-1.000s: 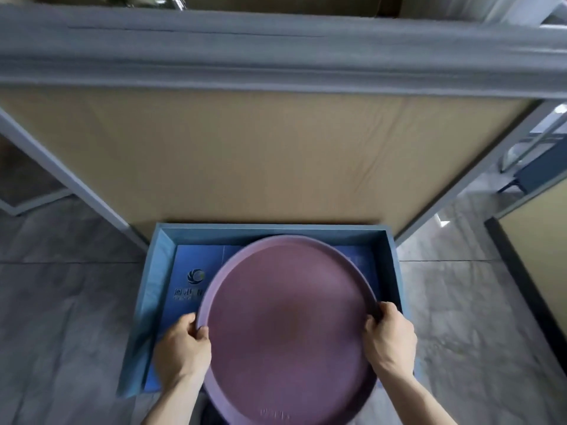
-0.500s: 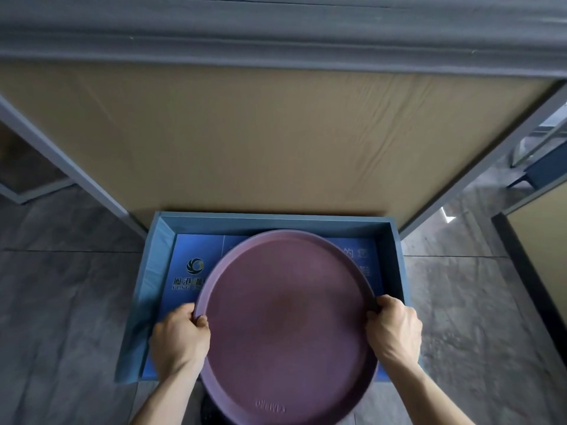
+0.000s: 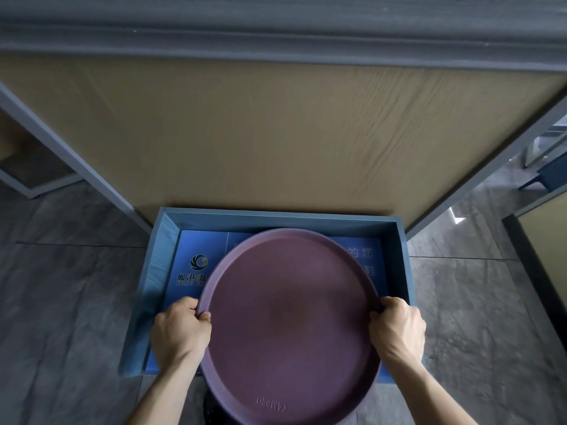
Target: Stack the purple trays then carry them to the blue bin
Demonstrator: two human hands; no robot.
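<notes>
A round purple tray [image 3: 288, 326] hangs level over the blue bin [image 3: 159, 265] on the floor. Only its top face shows, so I cannot tell whether other trays sit beneath it. My left hand [image 3: 179, 331] grips its left rim, thumb over the edge. My right hand [image 3: 397, 329] grips the right rim the same way. The tray covers most of the bin's inside; a blue printed sheet with a logo [image 3: 199, 262] shows on the bin's floor at the left and back. The tray's near edge reaches past the bin's front wall.
The bin stands against a tan board [image 3: 276, 133] framed in grey metal, under a grey table edge [image 3: 276, 32]. Grey tiled floor [image 3: 61, 302] lies on both sides. A blue chair leg [image 3: 540, 176] shows at the far right.
The tray and both hands have moved forward and lower over the bin; more of the bin's back floor is now covered. Both grips are unchanged.
</notes>
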